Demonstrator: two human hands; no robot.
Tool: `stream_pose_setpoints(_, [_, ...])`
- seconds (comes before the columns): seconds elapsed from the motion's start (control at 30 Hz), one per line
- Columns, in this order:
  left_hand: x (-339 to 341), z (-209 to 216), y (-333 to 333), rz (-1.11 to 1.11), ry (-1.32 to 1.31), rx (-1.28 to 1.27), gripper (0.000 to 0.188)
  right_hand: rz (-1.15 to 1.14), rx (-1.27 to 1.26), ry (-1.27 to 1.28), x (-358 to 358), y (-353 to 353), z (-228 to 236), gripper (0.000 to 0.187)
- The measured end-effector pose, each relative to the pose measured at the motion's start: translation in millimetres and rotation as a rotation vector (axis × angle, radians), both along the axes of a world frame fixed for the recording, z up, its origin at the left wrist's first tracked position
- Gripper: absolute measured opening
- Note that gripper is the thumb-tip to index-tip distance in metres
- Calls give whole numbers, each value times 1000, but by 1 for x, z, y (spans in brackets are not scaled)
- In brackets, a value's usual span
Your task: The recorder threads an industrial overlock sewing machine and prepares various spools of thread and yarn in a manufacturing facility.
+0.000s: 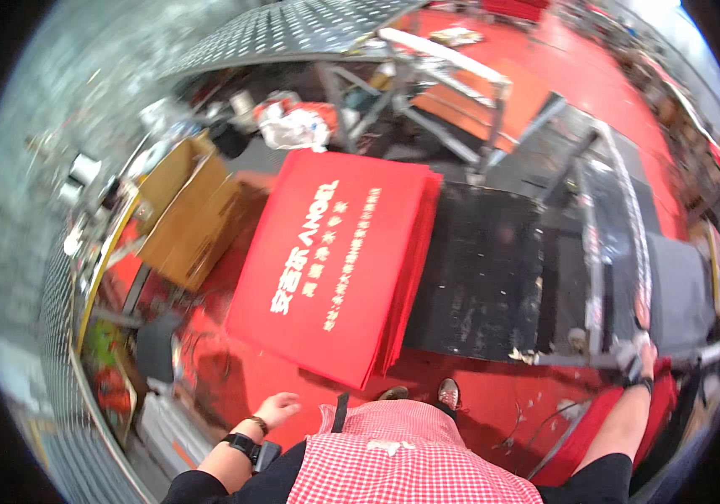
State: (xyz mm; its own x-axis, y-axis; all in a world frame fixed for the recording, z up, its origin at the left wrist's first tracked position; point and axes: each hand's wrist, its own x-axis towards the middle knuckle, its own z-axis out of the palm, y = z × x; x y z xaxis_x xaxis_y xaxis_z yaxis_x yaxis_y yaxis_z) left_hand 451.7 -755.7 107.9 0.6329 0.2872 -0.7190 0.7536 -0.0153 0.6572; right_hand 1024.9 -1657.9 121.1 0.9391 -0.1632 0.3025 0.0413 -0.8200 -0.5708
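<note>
A stack of red printed sheets [326, 252] with white lettering lies in front of me, its edges slightly fanned out at the right. My left hand [277, 410] hovers below the stack's near left corner, empty, with its fingers loosely stretched. Far to the right, my right hand [647, 359] is at the near corner of a metal frame [641, 294] with clear wrapping on its bars. Its fingers look closed round that corner, beside a small whitish piece; blur hides the exact grip.
Right of the stack is a flat black board [477, 269]. An open cardboard box [192, 218] stands at the left. Behind the stack rises a perforated metal table [293, 34] near white bags [293, 126]. Red cloth [620, 420] hangs below my right arm. Cables lie on the red floor.
</note>
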Motion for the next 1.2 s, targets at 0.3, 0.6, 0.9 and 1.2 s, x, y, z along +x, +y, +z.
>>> stream_pose_setpoints(0.3, [-259,-17,-132,-211,658,294,36,138,33,267,37,35,-106,33])
stream_pose_setpoints(0.6, [-32,57,-89,178,131,188,38,216,-486,293,-36,150,4,40])
stream_pose_setpoints(0.9, [-72,117,10,428,182,269,37,630,-646,447,-46,283,123,38])
stream_pose_setpoints(1.2, [-140,129,-47,395,298,109,39,1054,-713,687,-78,379,128,36])
